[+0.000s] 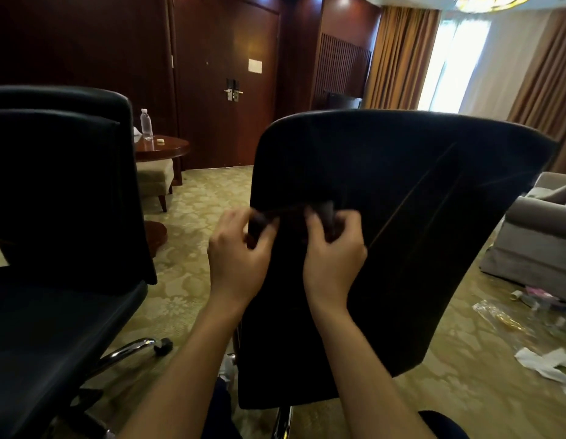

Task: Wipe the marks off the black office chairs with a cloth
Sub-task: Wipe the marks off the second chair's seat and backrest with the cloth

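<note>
Hands worked at centre frame: left hand and right hand each pinched an end of a dark cloth, stretched btwn them against back of nearest chair. Second chair stood at 9 o'clock, w/ a bottle at 11.

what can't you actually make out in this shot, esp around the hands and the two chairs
- Cloth: a dark, motion-blurred bunch pinched by the left hand and right hand; its outline merges with the near chair back.
- Marks: only faint streaks show on that back in the head view; too dim to judge.
- Near chair's seat: hidden behind its back.
- Left chair: cut off by the frame's left edge.
- Door notice: too small to read.
</note>
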`<state>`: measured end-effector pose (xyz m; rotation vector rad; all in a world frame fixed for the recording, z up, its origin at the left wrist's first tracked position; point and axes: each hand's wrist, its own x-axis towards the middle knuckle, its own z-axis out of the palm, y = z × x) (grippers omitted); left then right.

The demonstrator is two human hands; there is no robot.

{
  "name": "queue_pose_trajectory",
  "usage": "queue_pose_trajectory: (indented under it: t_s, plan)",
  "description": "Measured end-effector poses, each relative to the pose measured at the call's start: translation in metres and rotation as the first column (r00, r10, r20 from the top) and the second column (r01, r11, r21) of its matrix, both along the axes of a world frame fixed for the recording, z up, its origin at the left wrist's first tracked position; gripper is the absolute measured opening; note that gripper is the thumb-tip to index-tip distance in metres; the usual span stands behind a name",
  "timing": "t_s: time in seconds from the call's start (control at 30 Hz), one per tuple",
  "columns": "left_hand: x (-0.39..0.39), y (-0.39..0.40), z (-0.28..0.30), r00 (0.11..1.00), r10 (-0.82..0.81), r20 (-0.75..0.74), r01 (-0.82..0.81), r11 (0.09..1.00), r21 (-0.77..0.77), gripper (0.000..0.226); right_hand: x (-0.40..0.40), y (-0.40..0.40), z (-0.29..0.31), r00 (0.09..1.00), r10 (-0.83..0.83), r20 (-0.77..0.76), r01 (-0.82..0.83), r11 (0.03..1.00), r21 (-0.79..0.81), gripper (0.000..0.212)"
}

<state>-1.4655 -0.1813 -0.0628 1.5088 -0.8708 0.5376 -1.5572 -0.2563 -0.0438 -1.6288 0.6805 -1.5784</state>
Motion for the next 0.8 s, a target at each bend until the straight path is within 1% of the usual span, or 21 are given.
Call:
queue_pose_trajectory:
  t_s: [0.07,0.1,0.17,0.23,0.33,0.4,0.5,0.57,0.6,0.67,0.7,0.73,0.8]
  plan:
    - [0.0,0.003,0.036,0.999,0.019,0.037,-0.018,1.0,-0.018,0.021,0.001,0.002,0.032,0.996,-0.018,0.082,0.024,0.997,-0.071,0.023]
    - [0.001,0.005,0.051,0.997,0.045,0.058,-0.044,0.999,-0.011,0.02,0.003,0.002,0.044,0.996,-0.024,0.091,0.033,0.995,-0.095,0.025]
    - [0.005,0.006,0.066,0.993,0.091,0.079,-0.092,0.996,0.015,0.02,0.006,0.003,0.055,0.998,-0.041,0.057,0.048,0.992,-0.117,0.026]
    - [0.009,0.005,0.058,0.995,0.083,0.053,-0.085,0.996,0.033,0.017,0.009,0.0,0.044,0.997,-0.075,-0.003,0.074,0.991,-0.109,0.026]
    - [0.008,0.002,0.006,0.996,0.091,-0.015,-0.09,0.993,0.079,0.014,0.014,-0.004,-0.004,0.99,-0.079,-0.12,0.076,0.997,-0.03,0.028]
    - [0.005,0.002,-0.038,0.991,0.123,-0.05,-0.116,0.986,0.122,0.014,0.014,-0.005,-0.044,0.978,-0.048,-0.203,0.062,0.996,0.064,0.03]
    - [0.0,0.005,-0.1,0.972,0.155,-0.178,-0.109,0.963,0.245,0.018,0.007,0.0,-0.106,0.954,0.026,-0.297,0.04,0.977,0.211,0.029]
    - [-0.003,0.01,-0.129,0.949,0.193,-0.248,-0.112,0.945,0.308,0.021,0.002,0.005,-0.135,0.944,0.072,-0.322,0.021,0.96,0.278,0.028]
    - [-0.004,0.013,-0.136,0.942,0.213,-0.258,-0.127,0.941,0.314,0.022,0.0,0.007,-0.142,0.945,0.09,-0.314,0.007,0.955,0.295,0.027]
    - [-0.005,0.016,-0.13,0.937,0.23,-0.262,-0.157,0.949,0.273,0.016,0.002,0.009,-0.134,0.959,0.085,-0.268,-0.006,0.959,0.282,0.026]
    - [-0.005,0.016,-0.12,0.938,0.204,-0.281,-0.143,0.964,0.223,0.011,0.005,0.01,-0.122,0.97,0.063,-0.234,-0.002,0.968,0.249,0.025]
    - [-0.003,0.015,-0.107,0.94,0.152,-0.306,-0.11,0.982,0.152,0.01,0.009,0.012,-0.106,0.981,0.035,-0.191,0.005,0.978,0.207,0.026]
    - [0.002,0.012,-0.079,0.944,0.05,-0.325,-0.051,0.999,0.006,0.019,0.016,0.014,-0.073,0.995,0.019,-0.095,-0.005,0.989,0.15,0.026]
